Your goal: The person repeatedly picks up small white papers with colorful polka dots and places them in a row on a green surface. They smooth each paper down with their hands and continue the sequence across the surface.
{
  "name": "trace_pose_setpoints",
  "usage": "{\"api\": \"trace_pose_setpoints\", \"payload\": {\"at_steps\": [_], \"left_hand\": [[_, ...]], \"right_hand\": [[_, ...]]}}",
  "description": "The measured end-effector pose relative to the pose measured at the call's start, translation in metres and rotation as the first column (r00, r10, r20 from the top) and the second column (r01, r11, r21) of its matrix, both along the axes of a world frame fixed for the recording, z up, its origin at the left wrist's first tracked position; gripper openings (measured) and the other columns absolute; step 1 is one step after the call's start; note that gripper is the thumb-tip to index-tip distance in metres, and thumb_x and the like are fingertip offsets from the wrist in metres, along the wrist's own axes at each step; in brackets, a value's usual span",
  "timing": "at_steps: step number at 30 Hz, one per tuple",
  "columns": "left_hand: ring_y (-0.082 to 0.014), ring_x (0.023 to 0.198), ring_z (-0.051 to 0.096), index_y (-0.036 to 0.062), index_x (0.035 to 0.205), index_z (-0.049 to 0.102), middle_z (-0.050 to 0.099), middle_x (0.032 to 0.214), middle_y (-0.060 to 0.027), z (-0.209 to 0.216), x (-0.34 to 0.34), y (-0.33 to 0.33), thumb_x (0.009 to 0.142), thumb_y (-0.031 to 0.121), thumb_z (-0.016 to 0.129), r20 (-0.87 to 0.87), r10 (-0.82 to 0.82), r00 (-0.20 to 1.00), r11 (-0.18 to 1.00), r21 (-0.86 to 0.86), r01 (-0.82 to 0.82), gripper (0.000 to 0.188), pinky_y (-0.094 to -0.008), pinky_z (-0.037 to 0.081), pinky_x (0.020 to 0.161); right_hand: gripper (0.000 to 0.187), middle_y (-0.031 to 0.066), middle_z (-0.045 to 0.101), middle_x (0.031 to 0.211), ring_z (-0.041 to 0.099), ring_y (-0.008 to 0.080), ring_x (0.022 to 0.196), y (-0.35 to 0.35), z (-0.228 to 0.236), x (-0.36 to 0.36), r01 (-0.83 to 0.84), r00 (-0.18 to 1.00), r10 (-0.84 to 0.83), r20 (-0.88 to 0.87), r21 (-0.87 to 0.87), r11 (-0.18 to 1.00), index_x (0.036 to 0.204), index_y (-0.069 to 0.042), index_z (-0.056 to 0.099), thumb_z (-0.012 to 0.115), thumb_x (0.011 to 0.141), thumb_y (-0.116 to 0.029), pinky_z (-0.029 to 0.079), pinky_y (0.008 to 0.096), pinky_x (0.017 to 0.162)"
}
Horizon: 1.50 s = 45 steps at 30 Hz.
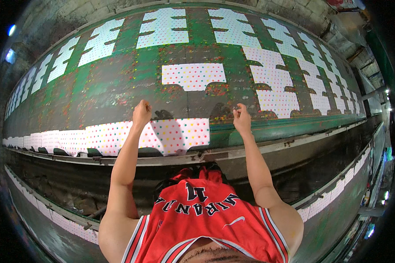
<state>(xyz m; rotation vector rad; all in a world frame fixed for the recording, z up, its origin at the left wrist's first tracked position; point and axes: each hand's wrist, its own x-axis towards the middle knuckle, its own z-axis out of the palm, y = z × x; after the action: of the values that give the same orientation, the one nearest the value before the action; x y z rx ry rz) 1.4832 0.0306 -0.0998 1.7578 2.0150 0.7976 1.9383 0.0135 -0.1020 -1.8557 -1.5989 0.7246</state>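
Observation:
My left hand (142,113) hovers over the dark table surface, fingers curled in, just beyond a row of white polka-dot fabric pieces (186,132) along the near edge. To its right, my right hand (242,118) is raised over the green part of the table, its fingers bent together in a loose pinch. No cloth shows in either hand. Beyond and between them lies a single white dotted cut piece (193,75), flat, with curved notches at its near corners. Neither hand touches it. Shadows of my hands fall on the table and near fabric.
The long table (118,87) is green and dark with specks of coloured paint. More dotted pieces (272,81) lie in columns at right and along the far side (162,28). A metal rail (219,155) edges the near side. Behind me another table (70,239) holds dotted strips.

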Motion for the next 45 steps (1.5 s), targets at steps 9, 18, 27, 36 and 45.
{"api": "trace_pose_setpoints", "payload": {"at_steps": [9,18,27,36,45], "left_hand": [[-0.0421,0.085,0.066,0.0024,0.089,0.067,0.069,0.088,-0.0213,-0.025,0.049,0.154,0.087,0.014,0.058,-0.075,0.186,0.980,0.982,0.004,-0.187,0.015,-0.0475,0.051,0.073],[-0.0368,0.093,0.066,0.0086,0.092,0.071,0.070,0.101,-0.0160,-0.068,0.054,0.250,0.085,0.016,0.060,-0.126,0.401,0.907,0.915,0.002,-0.404,0.015,-0.0497,0.052,0.080],[-0.0278,0.081,0.061,0.0062,0.091,0.063,0.062,0.085,-0.0106,-0.052,0.059,0.237,0.085,0.010,0.063,-0.092,0.286,0.954,0.954,0.118,-0.274,0.008,-0.0409,0.048,0.073],[-0.0073,0.074,0.039,0.0019,0.087,0.053,0.046,0.078,0.0044,0.048,0.089,0.110,0.091,-0.002,0.056,0.625,0.002,0.780,0.999,-0.034,0.025,0.007,-0.0250,0.034,0.066],[-0.0072,0.076,0.041,-0.0003,0.093,0.055,0.048,0.079,0.0024,0.088,0.094,0.034,0.094,-0.001,0.059,0.602,0.003,0.798,0.998,0.052,-0.043,0.004,-0.0238,0.038,0.069]], "right_hand": [[0.017,0.0127,0.065,0.097,0.065,0.0308,0.085,0.143,-0.012,0.030,-0.205,0.978,0.197,0.067,0.151,0.967,0.099,-0.003,0.067,0.063,0.095,-0.019,0.051,0.0431,0.076],[0.009,0.0126,0.061,0.090,0.063,0.0324,0.087,0.261,-0.033,0.012,-0.331,0.942,0.318,0.106,0.155,0.931,0.092,-0.007,0.070,0.066,0.089,-0.014,0.051,0.0441,0.076],[0.016,0.0103,0.063,0.100,0.064,0.0299,0.097,0.311,-0.040,-0.007,-0.284,0.941,0.271,0.204,0.034,0.958,0.099,-0.010,0.071,0.073,0.084,-0.017,0.053,0.0438,0.083],[0.018,0.0100,0.058,0.109,0.058,0.0297,0.108,0.305,-0.041,-0.016,-0.329,0.928,0.288,0.236,0.157,0.931,0.102,-0.012,0.071,0.069,0.084,-0.009,0.052,0.0424,0.086],[0.012,0.0117,0.060,0.095,0.061,0.0310,0.094,0.207,0.028,0.017,-0.319,0.945,0.324,0.056,0.394,0.862,0.085,-0.001,0.064,0.065,0.075,0.006,0.048,0.0399,0.083]]}}
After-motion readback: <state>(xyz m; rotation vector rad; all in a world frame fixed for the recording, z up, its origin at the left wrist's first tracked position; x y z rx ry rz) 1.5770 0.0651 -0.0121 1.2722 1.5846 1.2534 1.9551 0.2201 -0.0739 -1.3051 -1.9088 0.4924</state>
